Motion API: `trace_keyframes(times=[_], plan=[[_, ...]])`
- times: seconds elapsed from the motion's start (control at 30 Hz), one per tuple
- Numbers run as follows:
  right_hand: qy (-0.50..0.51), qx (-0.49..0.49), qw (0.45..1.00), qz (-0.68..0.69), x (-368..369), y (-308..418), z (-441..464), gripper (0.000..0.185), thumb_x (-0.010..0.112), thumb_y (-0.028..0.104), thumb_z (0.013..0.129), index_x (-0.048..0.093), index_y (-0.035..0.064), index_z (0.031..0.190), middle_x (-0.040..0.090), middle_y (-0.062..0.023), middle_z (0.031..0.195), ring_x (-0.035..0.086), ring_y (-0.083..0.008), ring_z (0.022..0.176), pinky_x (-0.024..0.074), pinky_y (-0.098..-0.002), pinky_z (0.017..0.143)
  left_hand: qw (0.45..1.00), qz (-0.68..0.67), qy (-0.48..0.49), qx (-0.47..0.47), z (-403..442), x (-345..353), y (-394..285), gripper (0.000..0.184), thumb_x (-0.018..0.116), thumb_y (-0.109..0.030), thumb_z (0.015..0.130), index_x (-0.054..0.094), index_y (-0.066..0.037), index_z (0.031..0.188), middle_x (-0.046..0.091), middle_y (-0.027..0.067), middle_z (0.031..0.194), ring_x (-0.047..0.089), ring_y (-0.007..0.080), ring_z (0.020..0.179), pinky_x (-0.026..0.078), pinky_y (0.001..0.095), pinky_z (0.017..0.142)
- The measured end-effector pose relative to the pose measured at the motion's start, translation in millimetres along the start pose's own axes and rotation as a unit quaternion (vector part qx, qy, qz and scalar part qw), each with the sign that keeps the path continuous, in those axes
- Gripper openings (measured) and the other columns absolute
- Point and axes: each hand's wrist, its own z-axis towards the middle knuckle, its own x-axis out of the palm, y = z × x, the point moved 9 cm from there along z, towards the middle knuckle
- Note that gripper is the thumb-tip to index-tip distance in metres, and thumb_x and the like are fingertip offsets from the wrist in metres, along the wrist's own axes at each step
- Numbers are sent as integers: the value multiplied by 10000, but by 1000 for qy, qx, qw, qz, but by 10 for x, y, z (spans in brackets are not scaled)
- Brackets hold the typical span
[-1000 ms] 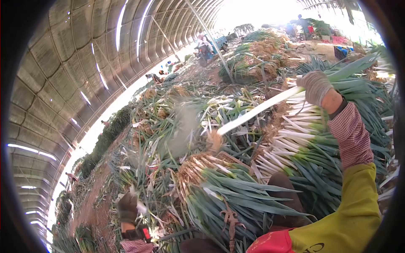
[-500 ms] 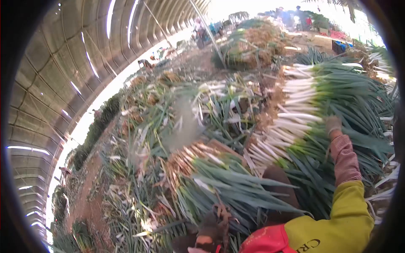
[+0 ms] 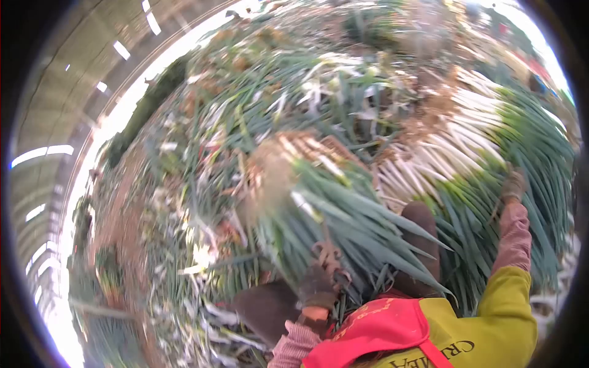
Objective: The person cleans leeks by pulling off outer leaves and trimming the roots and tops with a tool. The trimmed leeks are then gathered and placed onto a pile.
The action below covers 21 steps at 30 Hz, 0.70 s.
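My right hand (image 3: 513,186), in a brownish glove, is against the green leaves of a long row of cleaned leeks (image 3: 466,138). Whether its fingers grip any leaves cannot be made out. My left hand (image 3: 318,285), in a dark glove, is low in front of my body, its fingers bent around something brown and looped (image 3: 329,256) whose kind is unclear. Just beyond it, a bundle of untrimmed leeks (image 3: 343,202) lies with brown, rooty ends pointing away and leaves reaching across towards my knee (image 3: 420,230).
Loose leaves and peelings (image 3: 276,92) cover the ground ahead and to the left. A strip of bare soil (image 3: 119,221) runs along the left, beside the curved tunnel wall (image 3: 80,92). More leeks (image 3: 107,331) lie at the lower left.
My view has tilted down and swung, so the far pile and people have mostly left the frame. My left hand shows more fully. My right hand stays at the cleaned leeks.
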Motion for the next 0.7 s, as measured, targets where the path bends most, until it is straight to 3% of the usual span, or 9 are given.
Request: trace_keyframes(times=[0.07, 0.13, 0.27, 0.33, 0.37, 0.43, 0.53, 0.6, 0.7], plan=[[81, 23, 996, 0, 64, 115, 247, 472, 564, 169, 838, 532, 304, 1289, 555, -80, 1264, 532, -295, 1141, 419, -438, 942, 979, -48, 117, -158, -116, -47, 166, 568, 677, -396, 722, 503, -235, 1238, 461, 125, 1216, 541, 304, 1034, 491, 427, 810], [152, 41, 987, -16, -212, 464, 267, 497, 598, 247, 828, 516, 292, 1316, 509, -74, 1345, 471, -268, 1229, 368, -458, 994, 988, -37, 105, -103, -118, 93, 185, 576, 682, -384, 717, 491, -225, 1237, 470, 132, 1215, 556, 317, 1010, 494, 445, 796], [-25, -196, 970, 143, -1200, 2291, 8, 443, 589, 319, 846, 556, 191, 1269, 527, -106, 1320, 464, -275, 1229, 317, -450, 1046, 994, -108, -20, -23, 67, 15, 257, 637, 664, -404, 754, 409, -83, 1241, 545, 192, 1127, 612, 345, 929, 509, 454, 756], [-81, -328, 859, 386, -1951, 3310, -602, 332, 573, 214, 850, 602, 105, 1163, 630, -132, 1118, 598, -290, 1010, 460, -384, 913, 984, -151, -79, -53, 159, -231, 442, 651, 649, -390, 775, 382, -44, 1257, 576, 201, 1076, 624, 350, 912, 515, 444, 742], [-90, -378, 855, 345, -2077, 3864, -910, 287, 570, 203, 842, 618, 79, 1096, 648, -123, 1065, 621, -288, 958, 485, -387, 860, 974, -180, -89, -104, 169, -475, 595, 620, 637, -363, 783, 391, -54, 1261, 572, 201, 1087, 624, 360, 895, 515, 443, 739], [53, -469, 832, 291, -2440, 4774, -1712, 298, 568, 175, 814, 620, 73, 1089, 655, -164, 989, 641, -297, 897, 508, -410, 781, 955, -202, -158, -146, 171, -781, 894, 514, 609, -301, 806, 437, -51, 1221, 581, 210, 1050, 619, 376, 878, 511, 441, 737], [192, -531, 676, 474, -2701, 5516, -2919, 327, 600, 228, 835, 614, 54, 1112, 657, -182, 973, 647, -308, 894, 506, -397, 818, 891, -314, -284, -162, 150, -1045, 1394, 391, 584, -234, 823, 514, -15, 1140, 612, 221, 963, 613, 380, 855, 500, 429, 733], [322, -543, 670, 391, -2716, 5798, -3586, 698, 660, 439, 797, 430, 29, 1313, 573, -228, 1210, 583, -327, 1094, 433, -397, 964, 753, -550, -285, -220, 190, -876, 1868, 436, 598, -240, 800, 523, 2, 1155, 625, 204, 984, 618, 361, 810, 494, 411, 719], [364, -537, 729, 216, -2397, 5935, -4238, 1183, 763, 527, 648, 58, 43, 1465, 252, -316, 1439, 490, -397, 1196, 410, -370, 1002, 759, -451, -322, -343, 329, -375, 2505, 414, 608, -261, 797, 552, 20, 1095, 643, 213, 954, 625, 345, 842, 486, 397, 730]])
